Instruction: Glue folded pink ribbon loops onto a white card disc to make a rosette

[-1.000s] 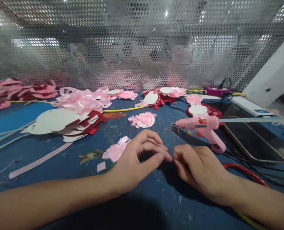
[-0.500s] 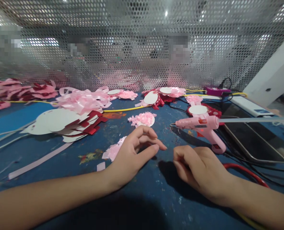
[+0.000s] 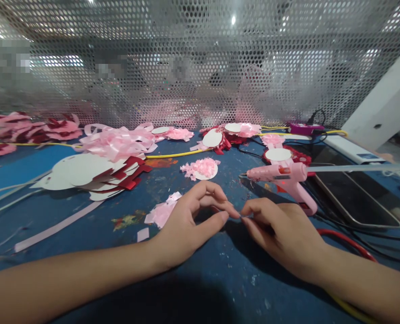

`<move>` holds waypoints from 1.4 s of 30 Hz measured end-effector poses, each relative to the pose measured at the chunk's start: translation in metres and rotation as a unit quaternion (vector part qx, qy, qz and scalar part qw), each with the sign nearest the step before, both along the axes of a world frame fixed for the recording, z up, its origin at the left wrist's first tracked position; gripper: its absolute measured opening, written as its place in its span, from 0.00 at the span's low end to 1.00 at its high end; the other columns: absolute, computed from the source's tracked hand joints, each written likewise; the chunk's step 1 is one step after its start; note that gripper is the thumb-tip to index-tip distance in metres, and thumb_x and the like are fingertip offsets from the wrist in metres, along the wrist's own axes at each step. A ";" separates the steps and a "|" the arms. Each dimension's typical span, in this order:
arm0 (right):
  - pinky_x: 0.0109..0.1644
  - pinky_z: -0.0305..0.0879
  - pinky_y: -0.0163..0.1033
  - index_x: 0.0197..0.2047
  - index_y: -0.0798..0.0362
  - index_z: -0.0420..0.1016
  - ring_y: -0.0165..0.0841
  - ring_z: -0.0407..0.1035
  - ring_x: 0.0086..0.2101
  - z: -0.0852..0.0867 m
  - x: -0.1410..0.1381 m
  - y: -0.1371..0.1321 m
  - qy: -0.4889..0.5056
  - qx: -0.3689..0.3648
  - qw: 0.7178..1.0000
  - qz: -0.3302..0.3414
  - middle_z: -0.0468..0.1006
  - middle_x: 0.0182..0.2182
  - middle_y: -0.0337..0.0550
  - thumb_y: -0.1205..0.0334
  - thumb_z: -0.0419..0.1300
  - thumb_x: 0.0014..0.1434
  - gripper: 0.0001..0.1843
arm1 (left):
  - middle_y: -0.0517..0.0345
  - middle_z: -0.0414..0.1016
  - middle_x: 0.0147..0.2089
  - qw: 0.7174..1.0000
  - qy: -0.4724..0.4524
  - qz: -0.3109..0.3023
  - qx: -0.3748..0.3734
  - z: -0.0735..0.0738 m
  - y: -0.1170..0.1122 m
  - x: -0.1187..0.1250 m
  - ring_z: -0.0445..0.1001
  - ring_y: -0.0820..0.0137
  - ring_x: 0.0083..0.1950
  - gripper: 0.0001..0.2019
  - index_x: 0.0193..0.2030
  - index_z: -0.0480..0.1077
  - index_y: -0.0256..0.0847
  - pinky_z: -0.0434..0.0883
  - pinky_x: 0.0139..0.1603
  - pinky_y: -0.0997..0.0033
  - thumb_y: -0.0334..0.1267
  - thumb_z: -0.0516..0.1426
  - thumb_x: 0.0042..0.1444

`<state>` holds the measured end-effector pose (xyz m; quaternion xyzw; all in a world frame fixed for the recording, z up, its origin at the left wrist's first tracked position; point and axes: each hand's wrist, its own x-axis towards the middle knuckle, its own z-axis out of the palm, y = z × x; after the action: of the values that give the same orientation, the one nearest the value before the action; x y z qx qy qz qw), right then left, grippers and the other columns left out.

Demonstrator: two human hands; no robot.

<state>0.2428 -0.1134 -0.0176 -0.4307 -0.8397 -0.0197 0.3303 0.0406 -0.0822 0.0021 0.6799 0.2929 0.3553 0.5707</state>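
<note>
Hands: and the gap closes! Since half a second ago the left hand (image 3: 189, 225) has edged right and the right hand (image 3: 284, 238) has uncurled its index finger and thumb, so the fingertips now meet or nearly meet mid-table.
Left fingers: bent and lying close alongside one another, thumb below with a gap behind it; whether a small piece sits at the tips, I cannot tell.
Right fingers: index and thumb tips drawn together, the others folded behind; again, I cannot tell whether they pinch anything.
Pink scraps (image 3: 162, 211): a little heap on the blue table (image 3: 254, 297), just behind the left hand and partly covered by it, with one loose pink square (image 3: 143, 234) near the wrist.
Pink tuft (image 3: 200, 167): out beyond the left fingers, lying over a white disc (image 3: 211, 174) that peeps from its right side.
Glue gun (image 3: 281, 173): beyond the right hand, pink, nozzle aimed left, a pale stick (image 3: 358, 168) running from its back.
Red cable (image 3: 348, 243): curving out from behind the right wrist.
White cutouts (image 3: 80, 170): fanned in a stack on the left, red tabs showing, a ribbon heap (image 3: 119, 140) right behind.
Perforated screen (image 3: 200, 40): spanning the whole back.
</note>
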 end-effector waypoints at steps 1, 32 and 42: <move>0.19 0.52 0.32 0.39 0.51 0.63 0.26 0.62 0.14 0.000 0.000 0.000 -0.001 0.002 1.000 -0.001 0.71 0.16 0.29 0.65 0.51 0.63 0.02 | 0.64 0.77 0.39 1.000 0.004 -0.003 0.004 0.000 0.000 0.000 0.72 0.74 0.43 0.06 0.42 0.60 0.44 0.67 0.46 0.69 0.32 0.55 0.61; 0.19 0.48 0.33 0.36 0.52 0.63 0.25 0.56 0.13 0.002 0.000 0.000 -0.044 0.048 0.998 0.002 0.62 0.14 0.27 0.68 0.49 0.60 0.04 | 0.60 0.75 0.35 0.998 0.009 0.058 0.014 0.006 0.004 0.005 0.73 0.71 0.40 0.06 0.38 0.61 0.42 0.67 0.46 0.67 0.31 0.56 0.57; 0.18 0.50 0.32 0.29 0.49 0.58 0.25 0.59 0.13 0.008 -0.004 -0.005 -0.027 0.012 1.000 -0.007 0.64 0.14 0.28 0.64 0.53 0.60 0.08 | 0.62 0.65 0.31 0.964 0.092 0.141 0.204 0.002 0.011 -0.002 0.68 0.73 0.33 0.06 0.38 0.63 0.43 0.66 0.36 0.71 0.32 0.56 0.56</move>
<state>0.2393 -0.1188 -0.0098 -0.4317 -0.8452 -0.0434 0.3122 0.0386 -0.0712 0.0041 0.7634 0.3589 0.4203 0.3343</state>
